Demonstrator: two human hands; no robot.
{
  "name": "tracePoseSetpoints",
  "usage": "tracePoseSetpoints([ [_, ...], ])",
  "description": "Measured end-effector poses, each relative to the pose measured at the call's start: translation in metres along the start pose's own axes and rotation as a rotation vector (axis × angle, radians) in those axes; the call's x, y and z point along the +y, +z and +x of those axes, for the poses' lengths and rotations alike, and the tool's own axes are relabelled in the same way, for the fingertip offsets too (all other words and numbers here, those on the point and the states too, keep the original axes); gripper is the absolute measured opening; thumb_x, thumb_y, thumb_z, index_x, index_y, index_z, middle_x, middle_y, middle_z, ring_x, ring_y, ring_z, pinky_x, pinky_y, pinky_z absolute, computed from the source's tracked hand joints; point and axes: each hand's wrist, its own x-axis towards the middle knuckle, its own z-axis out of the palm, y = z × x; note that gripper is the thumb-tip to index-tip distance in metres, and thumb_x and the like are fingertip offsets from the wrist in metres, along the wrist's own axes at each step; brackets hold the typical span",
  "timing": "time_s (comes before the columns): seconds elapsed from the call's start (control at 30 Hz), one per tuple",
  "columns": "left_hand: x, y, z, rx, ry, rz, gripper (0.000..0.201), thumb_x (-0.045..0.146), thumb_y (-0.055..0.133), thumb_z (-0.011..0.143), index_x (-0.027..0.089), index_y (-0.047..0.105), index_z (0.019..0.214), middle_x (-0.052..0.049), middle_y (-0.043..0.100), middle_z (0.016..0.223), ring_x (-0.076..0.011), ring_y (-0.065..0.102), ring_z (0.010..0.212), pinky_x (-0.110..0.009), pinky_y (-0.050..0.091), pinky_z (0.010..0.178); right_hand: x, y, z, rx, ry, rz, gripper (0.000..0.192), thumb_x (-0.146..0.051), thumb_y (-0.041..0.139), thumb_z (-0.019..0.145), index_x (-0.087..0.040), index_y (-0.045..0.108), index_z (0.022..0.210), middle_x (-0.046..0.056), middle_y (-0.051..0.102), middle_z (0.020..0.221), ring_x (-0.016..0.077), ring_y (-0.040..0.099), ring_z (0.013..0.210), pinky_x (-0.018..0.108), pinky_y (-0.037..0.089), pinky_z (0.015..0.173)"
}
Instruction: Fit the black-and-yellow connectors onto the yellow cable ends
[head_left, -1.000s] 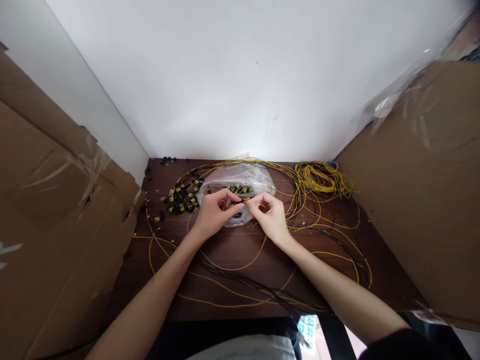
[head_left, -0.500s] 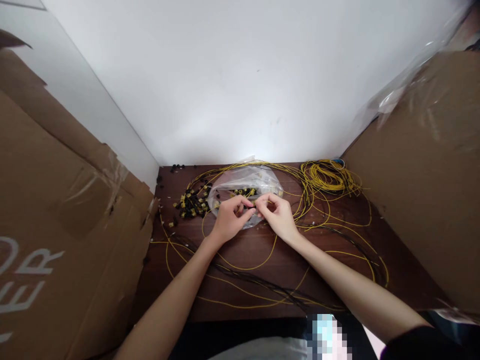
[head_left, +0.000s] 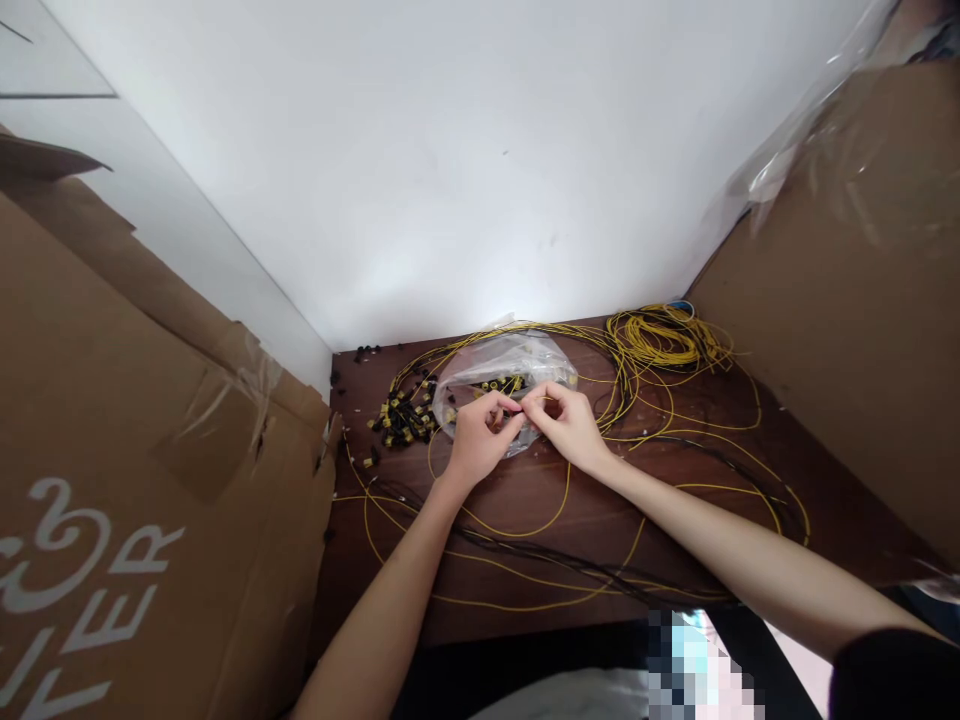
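Both my hands meet above a clear plastic bag point(head_left: 461, 375) on the dark brown table. My left hand point(head_left: 484, 435) is closed in a pinch of thumb and forefinger, with a tiny dark piece at its tips, mostly hidden. Touching it fingertip to fingertip, my right hand point(head_left: 570, 425) also pinches; a thin yellow cable point(head_left: 566, 490) runs up under it, its end out of sight between the fingers. Inside the bag lie black-and-yellow connectors point(head_left: 495, 384). A heap of similar black and yellow pieces point(head_left: 405, 415) sits left of my left hand.
A coil of yellow cable point(head_left: 656, 338) rests at the back right. Loose black cables point(head_left: 540, 553) cross the front of the table point(head_left: 525, 625). Cardboard boxes stand at left point(head_left: 187, 420) and right point(head_left: 847, 300), with a white wall point(head_left: 450, 180) behind.
The view has shifted, so the table and hands appear slightly farther right. My fingertips remain pinched together; the dark piece between them shows less than before.
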Motion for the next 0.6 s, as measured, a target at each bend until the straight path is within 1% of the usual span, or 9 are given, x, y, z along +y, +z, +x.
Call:
tracePoseSetpoints([
  [0.07,-0.001,0.000,0.001,0.010,-0.004,-0.020,0.011,0.025,0.063,0.074,0.015,0.062,0.078,0.005,0.046,0.054,-0.0074,0.039,0.048,-0.020,0.030,0.047,0.002,-0.001,0.001,-0.006,0.032,0.053,0.019,-0.035,0.059,0.079,-0.017,0.060,0.073,-0.002,0.055,0.057,0.0122,0.051,0.052,0.025,0.041,0.051],
  [0.2,-0.005,0.002,0.002,0.051,-0.043,-0.093,0.014,0.027,0.064,0.074,0.015,0.062,0.081,0.000,0.060,0.066,-0.0099,0.051,0.056,-0.020,0.039,0.051,0.005,-0.002,0.004,-0.010,0.110,0.218,0.025,-0.042,0.062,0.077,-0.017,0.060,0.075,-0.002,0.056,0.057,0.0111,0.053,0.050,0.023,0.043,0.049],
  [0.3,-0.008,0.003,0.004,0.077,-0.068,-0.153,0.016,0.028,0.065,0.074,0.015,0.063,0.082,-0.003,0.064,0.073,-0.0116,0.057,0.062,-0.020,0.042,0.053,0.005,-0.002,0.006,0.002,0.143,0.276,0.027,-0.043,0.064,0.075,-0.016,0.060,0.075,-0.002,0.058,0.059,0.0103,0.054,0.051,0.022,0.044,0.049],
  [0.43,-0.011,0.002,0.006,0.107,-0.070,-0.200,0.016,0.026,0.067,0.072,0.014,0.064,0.083,-0.005,0.067,0.080,-0.0121,0.059,0.067,-0.019,0.042,0.053,0.007,-0.002,0.006,-0.024,0.130,0.230,0.027,-0.042,0.064,0.076,-0.015,0.061,0.078,0.000,0.059,0.058,0.0118,0.056,0.052,0.024,0.046,0.052],
  [0.6,-0.011,0.001,0.007,0.095,-0.053,-0.183,0.016,0.023,0.065,0.073,0.014,0.069,0.086,-0.005,0.067,0.078,-0.0113,0.056,0.063,-0.019,0.041,0.052,0.011,-0.004,0.005,-0.039,0.087,0.111,0.023,-0.039,0.062,0.078,-0.016,0.062,0.078,0.000,0.059,0.056,0.0132,0.055,0.052,0.025,0.045,0.053],
])
